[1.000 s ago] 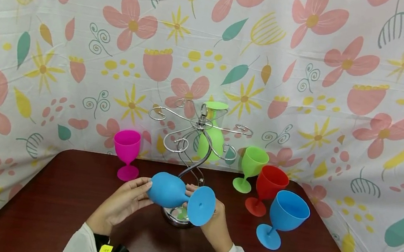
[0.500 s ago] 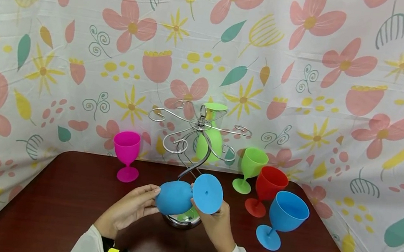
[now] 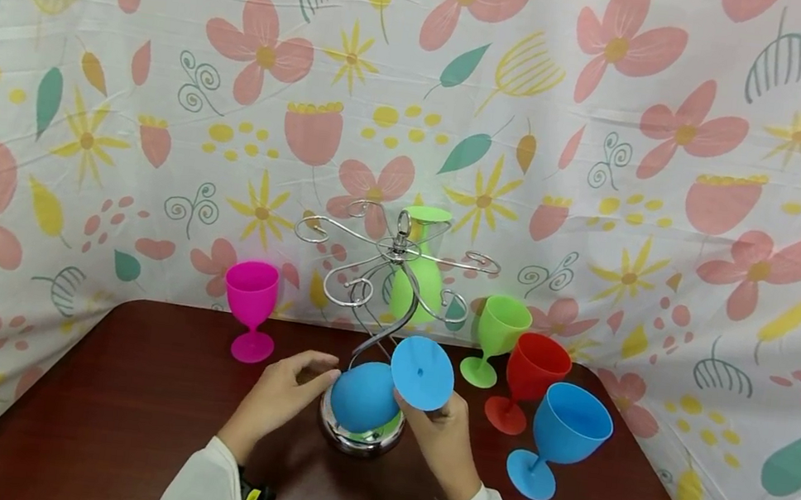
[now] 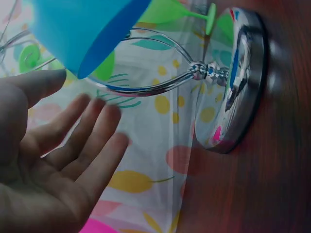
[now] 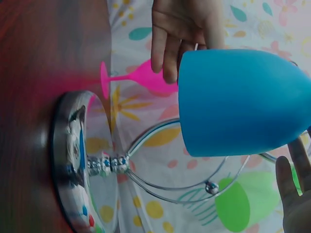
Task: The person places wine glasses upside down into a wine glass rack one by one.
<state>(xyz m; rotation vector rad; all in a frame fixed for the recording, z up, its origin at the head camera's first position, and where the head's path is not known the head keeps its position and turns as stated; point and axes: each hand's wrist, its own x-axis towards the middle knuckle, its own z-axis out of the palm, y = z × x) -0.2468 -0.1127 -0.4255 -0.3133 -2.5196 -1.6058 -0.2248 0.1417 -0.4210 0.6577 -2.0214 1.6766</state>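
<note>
My right hand (image 3: 445, 439) holds a blue plastic goblet (image 3: 363, 400) by its stem, with the round foot facing up toward the head camera. In the right wrist view the goblet's bowl (image 5: 238, 102) is upside down, mouth toward the table. My left hand (image 3: 280, 398) is beside the bowl with its fingers spread. In the left wrist view the left thumb is close to the goblet's rim, and nothing lies in the palm. Right behind the goblet stands a chrome stemware rack (image 3: 400, 250) with curled arms; its round base (image 3: 356, 445) shows below the bowl.
A magenta goblet (image 3: 251, 294) stands at back left. On the right stand a green goblet (image 3: 502, 327), a red goblet (image 3: 539, 363) and another blue goblet (image 3: 572, 421). Behind the rack is a green carafe (image 3: 417, 285), and a floral cloth (image 3: 422, 77) hangs behind the table (image 3: 88, 412).
The goblet has tipped from lying sideways to mouth-down and shifted slightly right. My left hand has let go of its bowl; my right hand keeps hold of the stem.
</note>
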